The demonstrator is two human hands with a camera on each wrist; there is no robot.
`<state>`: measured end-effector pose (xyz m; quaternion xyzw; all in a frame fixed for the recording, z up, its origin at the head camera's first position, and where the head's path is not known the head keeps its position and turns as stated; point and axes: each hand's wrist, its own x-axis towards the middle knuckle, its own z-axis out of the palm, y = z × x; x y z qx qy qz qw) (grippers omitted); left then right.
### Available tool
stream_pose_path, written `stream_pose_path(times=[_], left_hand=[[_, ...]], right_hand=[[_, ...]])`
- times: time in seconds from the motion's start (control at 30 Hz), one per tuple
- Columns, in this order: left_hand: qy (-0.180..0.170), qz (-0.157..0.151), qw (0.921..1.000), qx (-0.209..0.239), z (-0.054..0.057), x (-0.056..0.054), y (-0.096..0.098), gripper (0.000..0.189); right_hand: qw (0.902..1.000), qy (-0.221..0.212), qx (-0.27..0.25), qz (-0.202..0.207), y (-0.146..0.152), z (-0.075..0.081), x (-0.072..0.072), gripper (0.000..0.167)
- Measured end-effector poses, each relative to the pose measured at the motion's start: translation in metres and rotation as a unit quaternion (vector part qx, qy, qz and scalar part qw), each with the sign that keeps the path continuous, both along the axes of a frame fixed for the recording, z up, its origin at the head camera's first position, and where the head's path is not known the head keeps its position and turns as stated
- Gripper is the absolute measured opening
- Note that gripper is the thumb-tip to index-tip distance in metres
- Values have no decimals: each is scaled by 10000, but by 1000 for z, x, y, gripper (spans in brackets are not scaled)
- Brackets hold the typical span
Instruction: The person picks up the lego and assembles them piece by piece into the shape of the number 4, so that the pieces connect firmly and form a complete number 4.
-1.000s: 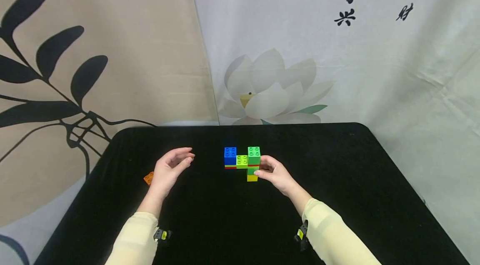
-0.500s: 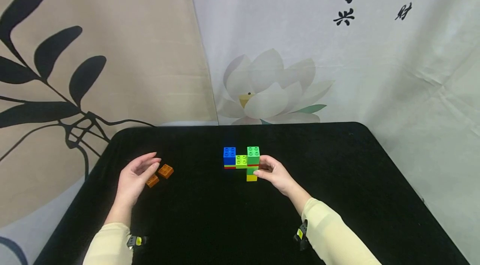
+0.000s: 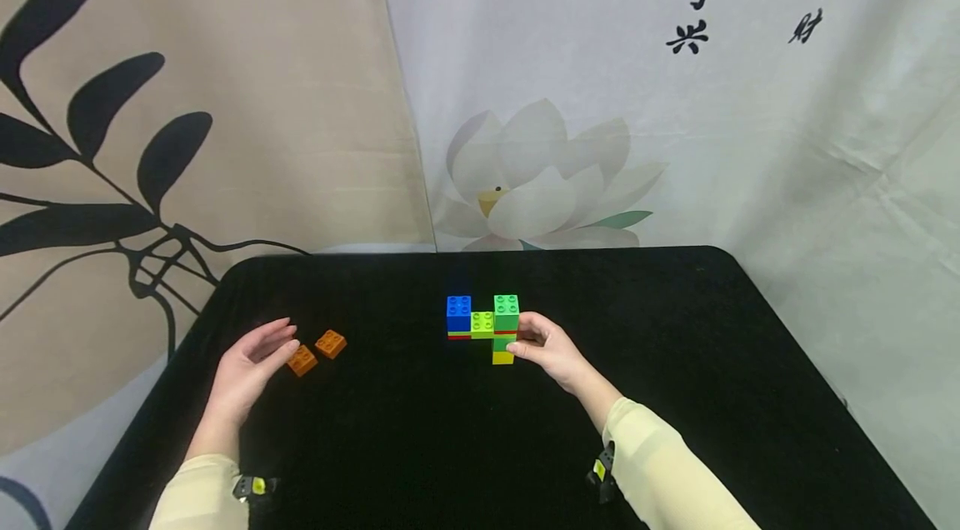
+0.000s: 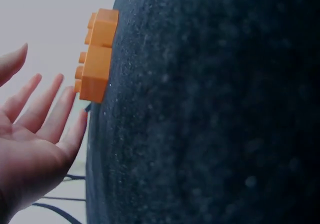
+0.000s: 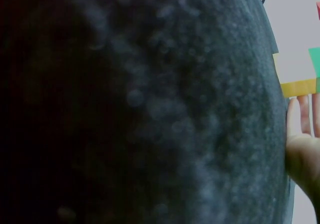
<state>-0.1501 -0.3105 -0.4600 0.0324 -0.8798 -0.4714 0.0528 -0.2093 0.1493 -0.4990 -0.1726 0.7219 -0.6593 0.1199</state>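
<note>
Two orange building bricks, a nearer one (image 3: 302, 361) and a farther one (image 3: 331, 343), lie on the black table's left part, studs up. My left hand (image 3: 243, 372) is just left of the nearer brick, fingers spread loosely and holding nothing; the left wrist view has its fingertips close to that orange brick (image 4: 96, 74). At the table's middle stands a brick structure (image 3: 506, 313) of blue, lime, green, red and yellow pieces. My right hand (image 3: 553, 355) grips its right column, thumb at the front, the other fingers partly hidden. A yellow brick (image 5: 299, 88) shows above that hand in the right wrist view.
The black cloth-covered table (image 3: 405, 447) has rounded far corners. Behind it hangs a curtain (image 3: 315, 97) printed with leaves, a lotus and characters. A small device (image 3: 255, 487) is worn on the left wrist and another (image 3: 602, 467) on the right.
My left hand has moved left and slightly toward me, past the orange bricks, uncovering both. My right hand and the brick structure have stayed in place.
</note>
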Motion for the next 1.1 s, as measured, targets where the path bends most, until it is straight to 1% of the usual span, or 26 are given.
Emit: stream_pose_path(times=[0.1, 0.23, 0.37, 0.47, 0.6, 0.83, 0.97, 1.1], left_hand=[[-162, -142, 9998, 49, -4, -1, -5, 65], [-365, -423, 9984, 124, -10, -2, -11, 70], [-567, -622, 9964, 33, -16, -5, -14, 75], [-721, -677, 9951, -86, -19, -7, -13, 78], [-865, -675, 9938, -182, -22, -9, -11, 78], [-862, -661, 9937, -259, -23, -8, -11, 72], [-912, -583, 9936, -333, -24, -8, -11, 68], [-953, -402, 9940, -346, -24, -9, -12, 59]], right_hand=[[10000, -28, -19, 1, 0, 0, 0, 40], [10000, -15, -71, 40, 0, 0, 1, 40], [10000, 17, -55, 26, 1, -1, 0, 40], [10000, 33, -19, 19, 0, -1, 0, 40], [10000, 12, 7, -12, 0, -1, 0, 41], [10000, -64, 29, -52, -1, 0, 0, 40], [9999, -67, 81, -63, -1, 1, 0, 41], [10000, -46, 48, -40, -1, 2, 1, 41]])
